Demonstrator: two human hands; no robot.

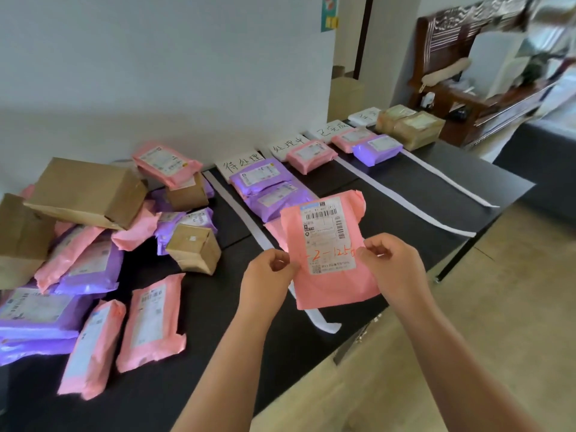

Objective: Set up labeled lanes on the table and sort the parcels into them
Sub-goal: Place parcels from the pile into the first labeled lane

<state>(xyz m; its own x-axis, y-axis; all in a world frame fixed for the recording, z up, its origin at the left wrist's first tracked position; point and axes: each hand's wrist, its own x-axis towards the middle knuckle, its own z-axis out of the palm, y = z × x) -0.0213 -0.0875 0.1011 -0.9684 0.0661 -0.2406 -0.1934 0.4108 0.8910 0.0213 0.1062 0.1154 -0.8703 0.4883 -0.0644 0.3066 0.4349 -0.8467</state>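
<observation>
**A:** What is hard to make out on the left?

**B:** The heap of unsorted parcels (pixel 87 266) runs off the left edge of the frame. Pink and purple bags lie over one another under a big cardboard box (pixel 84 194), so they can't be counted. Their labels are too blurred to read.

**A:** And in the middle?

**B:** The left hand (pixel 268 275) and right hand (pixel 392 266) hold a pink parcel (pixel 330 288) up over the near part of the black table (pixel 436 182). It is above the first lane, which is headed by the first label sheet (pixel 241 165) and holds two purple bags (pixel 265 185). Each hand pinches one side edge, with the thumb on the front and the fingers curled behind. The thumbs cover both ends of a red handwritten number (only "2-125" reads clearly). The parcel hides most of another pink bag (pixel 273 232) on the table and part of a white divider strip (pixel 231 201).

**A:** Which way does it point?

**B:** Its long axis runs up and away from the person, with the top leaning slightly left. The shipping label faces the camera, barcode at the far end.

**A:** Further right?

**B:** The second lane holds one pink mailer (pixel 311 155). The third holds a pink one touching a purple mailer (pixel 377 149). The fourth holds two brown boxes (pixel 411 127). The last label sheet (pixel 364 116) is too small to read.
</observation>
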